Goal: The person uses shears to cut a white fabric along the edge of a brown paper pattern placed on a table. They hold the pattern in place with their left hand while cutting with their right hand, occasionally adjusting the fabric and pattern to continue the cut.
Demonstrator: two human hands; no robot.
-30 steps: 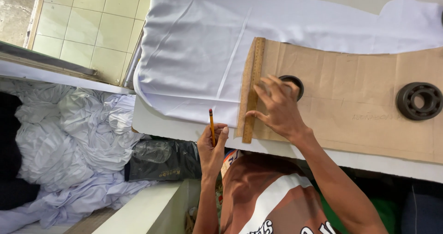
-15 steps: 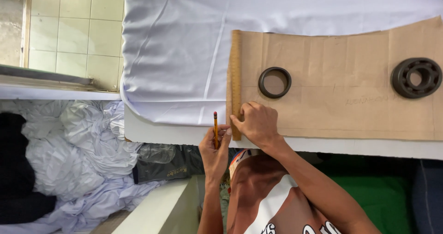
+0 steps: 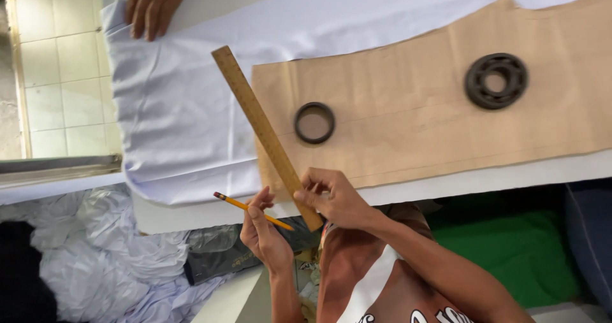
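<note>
Slippage threatens: right hand (image 3: pixel 336 200) pinches the ruler (image 3: pixel 262 132), angled toward 11 o'clock; left hand (image 3: pixel 264 235), fingers closed on the pencil (image 3: pixel 245 205), could mark the cloth (image 3: pixel 185 113) crooked.

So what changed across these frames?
The right hand, which pressed the wooden ruler along the paper pattern's edge, now pinches its near end; the ruler has swung slantwise over the white cloth. The left hand keeps the pencil, now tipped sideways. Both round weights stayed.
</note>
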